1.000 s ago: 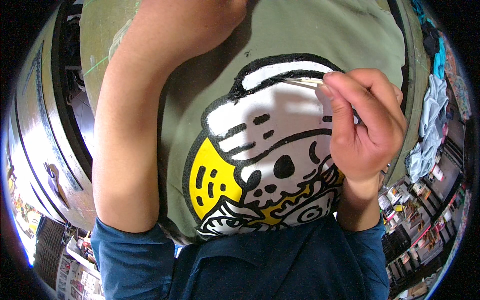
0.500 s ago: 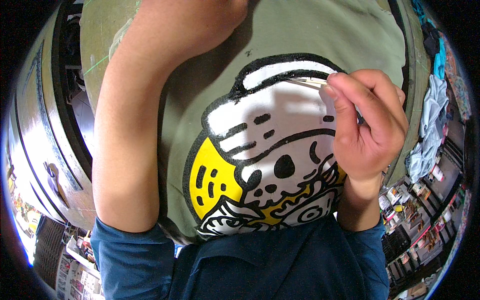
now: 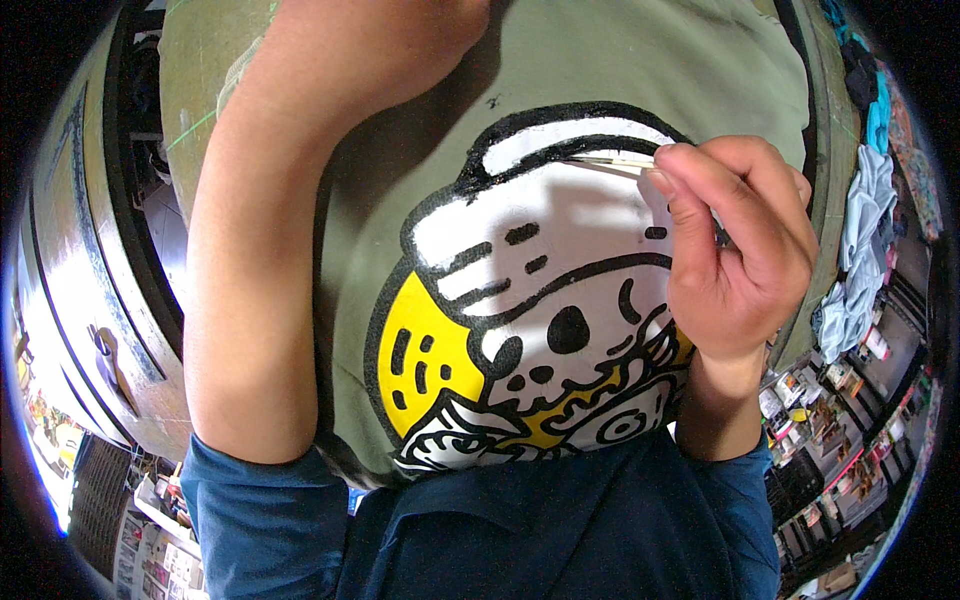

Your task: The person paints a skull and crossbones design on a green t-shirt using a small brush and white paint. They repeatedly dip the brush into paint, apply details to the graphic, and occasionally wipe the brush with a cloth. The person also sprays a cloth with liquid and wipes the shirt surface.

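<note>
Between thumb and index finger, my right hand (image 3: 742,245) pinches a thin, pale-handled paintbrush (image 3: 632,162). Its tip points left and meets the black line under the white band at the top of a cartoon skull print (image 3: 540,215). That print, in white, black and yellow, lies on an olive-green cloth (image 3: 370,240) spread before me. My left forearm crosses the left side of the cloth. Only the wrist end of my left hand (image 3: 445,35) shows at the upper edge; its fingers are out of sight.
A worn board surface (image 3: 190,75) lies under the cloth. To the far right hang or lie light-blue cloths (image 3: 865,235). Beyond them, lower right, are racks with many small containers (image 3: 800,400). A pale curved panel (image 3: 90,270) stands at the left.
The brush tip has slid slightly left along the black line, and the brush lies a bit more level. My left arm stays almost where it was.
</note>
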Available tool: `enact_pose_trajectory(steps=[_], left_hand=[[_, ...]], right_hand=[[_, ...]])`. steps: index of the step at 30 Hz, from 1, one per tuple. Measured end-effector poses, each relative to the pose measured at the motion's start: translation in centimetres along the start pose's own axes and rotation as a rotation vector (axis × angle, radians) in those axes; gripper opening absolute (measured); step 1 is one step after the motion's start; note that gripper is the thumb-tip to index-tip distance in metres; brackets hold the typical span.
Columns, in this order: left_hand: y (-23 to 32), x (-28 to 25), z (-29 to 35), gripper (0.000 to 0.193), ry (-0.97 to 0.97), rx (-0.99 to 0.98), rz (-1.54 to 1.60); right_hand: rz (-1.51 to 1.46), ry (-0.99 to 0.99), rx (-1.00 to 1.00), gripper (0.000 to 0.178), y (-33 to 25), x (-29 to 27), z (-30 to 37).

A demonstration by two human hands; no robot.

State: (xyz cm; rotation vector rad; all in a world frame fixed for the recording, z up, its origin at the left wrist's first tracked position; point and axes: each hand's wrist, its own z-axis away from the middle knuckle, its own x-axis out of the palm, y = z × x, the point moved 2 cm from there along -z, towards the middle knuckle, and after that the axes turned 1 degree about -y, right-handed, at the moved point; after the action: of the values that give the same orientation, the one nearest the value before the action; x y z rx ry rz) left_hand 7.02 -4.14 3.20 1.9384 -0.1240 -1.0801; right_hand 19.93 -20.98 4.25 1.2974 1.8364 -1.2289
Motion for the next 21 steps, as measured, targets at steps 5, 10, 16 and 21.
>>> enact_pose_trajectory(steps=[5, 10, 16, 21], left_hand=[[-0.25, -0.34, -0.50, 0.011, -0.039, -0.029, 0.030], [-0.26, -0.31, -0.49, 0.011, -0.038, -0.024, 0.029], [-0.32, -0.45, -0.70, 0.011, -0.076, -0.057, 0.025], [0.18, -0.16, -0.44, 0.010, -0.022, -0.024, -0.057]], right_hand=[[-0.008, -0.011, -0.002, 0.019, -0.01, -0.05, -0.12], [-0.007, -0.020, 0.000, 0.019, -0.11, -0.09, -0.17], [0.022, -0.001, 0.024, 0.019, -0.11, -0.04, -0.05], [0.061, 0.007, 0.061, 0.019, 0.05, -0.15, 0.15]])
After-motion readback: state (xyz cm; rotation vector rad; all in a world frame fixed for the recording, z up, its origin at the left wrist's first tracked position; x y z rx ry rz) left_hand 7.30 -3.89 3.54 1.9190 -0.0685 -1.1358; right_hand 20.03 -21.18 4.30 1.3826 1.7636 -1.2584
